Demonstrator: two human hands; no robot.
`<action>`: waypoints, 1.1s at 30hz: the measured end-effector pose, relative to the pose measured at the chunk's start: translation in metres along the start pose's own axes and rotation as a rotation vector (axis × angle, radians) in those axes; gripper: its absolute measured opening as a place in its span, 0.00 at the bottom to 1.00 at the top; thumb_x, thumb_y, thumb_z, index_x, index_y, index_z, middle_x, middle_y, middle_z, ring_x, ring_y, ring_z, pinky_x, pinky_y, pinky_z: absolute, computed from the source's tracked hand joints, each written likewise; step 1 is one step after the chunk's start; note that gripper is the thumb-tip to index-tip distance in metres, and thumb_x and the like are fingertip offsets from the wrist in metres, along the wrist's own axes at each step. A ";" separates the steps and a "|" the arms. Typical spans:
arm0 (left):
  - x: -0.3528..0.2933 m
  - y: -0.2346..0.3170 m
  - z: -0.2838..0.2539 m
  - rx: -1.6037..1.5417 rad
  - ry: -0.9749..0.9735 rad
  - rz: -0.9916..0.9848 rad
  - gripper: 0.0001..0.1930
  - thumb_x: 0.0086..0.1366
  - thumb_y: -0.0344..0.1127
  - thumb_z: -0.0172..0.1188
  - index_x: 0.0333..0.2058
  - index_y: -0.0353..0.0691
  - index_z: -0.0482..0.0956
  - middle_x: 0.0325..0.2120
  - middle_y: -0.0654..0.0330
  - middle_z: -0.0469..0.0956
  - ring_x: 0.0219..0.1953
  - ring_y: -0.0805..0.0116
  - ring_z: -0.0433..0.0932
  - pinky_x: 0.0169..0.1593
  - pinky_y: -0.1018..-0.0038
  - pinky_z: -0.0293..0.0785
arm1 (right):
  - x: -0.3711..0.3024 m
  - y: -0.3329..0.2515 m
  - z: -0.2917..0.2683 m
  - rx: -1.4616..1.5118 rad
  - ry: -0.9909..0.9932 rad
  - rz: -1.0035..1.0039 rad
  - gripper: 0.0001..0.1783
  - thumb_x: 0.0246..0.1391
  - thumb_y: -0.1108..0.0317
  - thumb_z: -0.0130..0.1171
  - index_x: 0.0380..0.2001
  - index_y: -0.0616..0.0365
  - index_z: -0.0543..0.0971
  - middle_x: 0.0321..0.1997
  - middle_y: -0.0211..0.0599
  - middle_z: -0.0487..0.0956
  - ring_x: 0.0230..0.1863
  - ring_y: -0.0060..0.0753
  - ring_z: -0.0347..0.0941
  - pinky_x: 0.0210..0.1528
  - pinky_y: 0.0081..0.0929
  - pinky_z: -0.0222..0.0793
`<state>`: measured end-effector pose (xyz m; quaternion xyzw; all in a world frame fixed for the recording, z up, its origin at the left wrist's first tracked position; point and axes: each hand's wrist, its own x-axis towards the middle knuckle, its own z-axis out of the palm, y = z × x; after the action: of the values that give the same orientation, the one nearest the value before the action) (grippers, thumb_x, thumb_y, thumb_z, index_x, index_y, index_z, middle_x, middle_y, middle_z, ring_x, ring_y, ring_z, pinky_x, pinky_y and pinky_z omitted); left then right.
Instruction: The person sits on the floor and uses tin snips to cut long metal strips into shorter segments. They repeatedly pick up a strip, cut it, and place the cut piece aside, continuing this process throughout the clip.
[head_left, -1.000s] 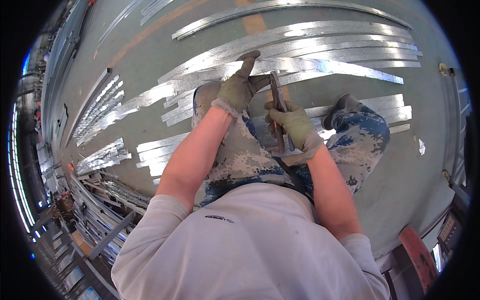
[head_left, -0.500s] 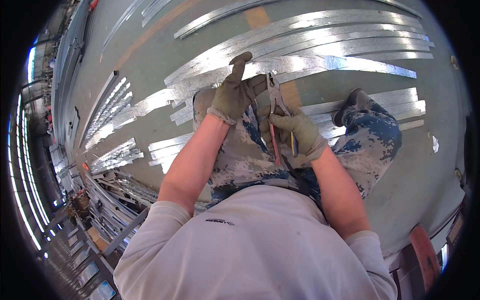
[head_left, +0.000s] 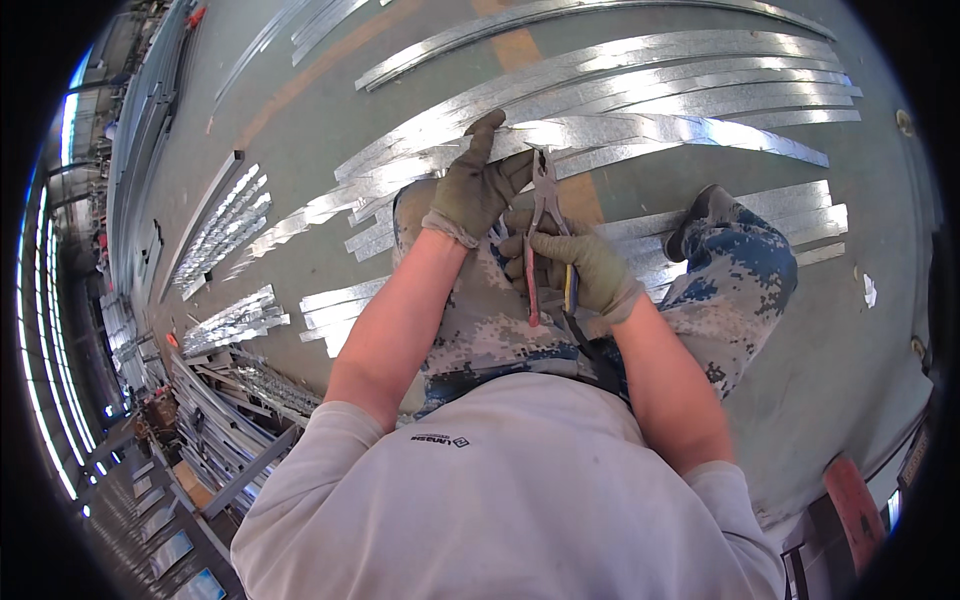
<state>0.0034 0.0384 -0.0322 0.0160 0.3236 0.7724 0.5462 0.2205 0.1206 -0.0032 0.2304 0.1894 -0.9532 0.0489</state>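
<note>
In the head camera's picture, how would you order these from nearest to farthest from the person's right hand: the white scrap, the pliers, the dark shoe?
From the right hand, in the head view:
1. Pliers: nearest, held in its gloved grip.
2. Dark shoe: to its right, slightly higher in the picture.
3. White scrap: farthest, well to the right on the floor.
</note>
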 end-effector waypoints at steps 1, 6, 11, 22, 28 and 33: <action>-0.001 -0.001 0.000 0.008 0.021 -0.001 0.24 0.85 0.47 0.56 0.72 0.47 0.69 0.57 0.44 0.84 0.56 0.41 0.88 0.66 0.45 0.87 | -0.003 0.000 0.002 -0.033 0.023 -0.002 0.24 0.73 0.68 0.64 0.69 0.60 0.78 0.53 0.44 0.89 0.49 0.40 0.89 0.52 0.43 0.88; 0.000 0.000 -0.006 0.012 0.042 0.016 0.24 0.85 0.48 0.57 0.72 0.47 0.70 0.54 0.41 0.84 0.55 0.39 0.88 0.67 0.43 0.86 | -0.012 0.004 -0.007 -0.110 0.124 0.019 0.25 0.72 0.70 0.67 0.69 0.60 0.78 0.54 0.44 0.89 0.51 0.40 0.89 0.52 0.40 0.88; 0.000 0.001 -0.009 0.031 0.038 0.004 0.24 0.85 0.47 0.56 0.72 0.47 0.69 0.53 0.41 0.85 0.54 0.38 0.89 0.68 0.41 0.85 | -0.014 0.000 -0.004 -0.216 0.255 -0.020 0.18 0.71 0.67 0.69 0.60 0.55 0.83 0.47 0.37 0.90 0.44 0.33 0.88 0.42 0.38 0.87; -0.003 0.002 -0.004 0.070 0.065 0.001 0.24 0.87 0.47 0.52 0.75 0.48 0.66 0.52 0.43 0.87 0.55 0.40 0.90 0.67 0.43 0.85 | 0.000 0.006 -0.023 -0.323 0.288 -0.102 0.27 0.72 0.66 0.69 0.70 0.53 0.78 0.57 0.42 0.88 0.51 0.38 0.87 0.52 0.36 0.85; -0.003 0.000 -0.004 0.073 0.069 -0.015 0.26 0.84 0.48 0.59 0.73 0.47 0.70 0.54 0.42 0.84 0.54 0.42 0.89 0.63 0.48 0.90 | -0.004 -0.002 -0.018 -0.138 0.181 -0.056 0.24 0.74 0.69 0.65 0.70 0.53 0.77 0.57 0.42 0.87 0.53 0.41 0.88 0.53 0.38 0.86; -0.002 0.002 -0.006 0.085 0.067 -0.015 0.25 0.85 0.47 0.55 0.74 0.50 0.68 0.52 0.45 0.88 0.55 0.43 0.90 0.67 0.46 0.86 | -0.006 0.003 -0.016 0.019 0.106 -0.069 0.20 0.73 0.69 0.65 0.65 0.58 0.80 0.55 0.42 0.90 0.48 0.41 0.90 0.46 0.41 0.90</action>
<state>0.0003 0.0332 -0.0356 0.0108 0.3744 0.7540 0.5396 0.2334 0.1236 -0.0141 0.2743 0.1905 -0.9426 0.0036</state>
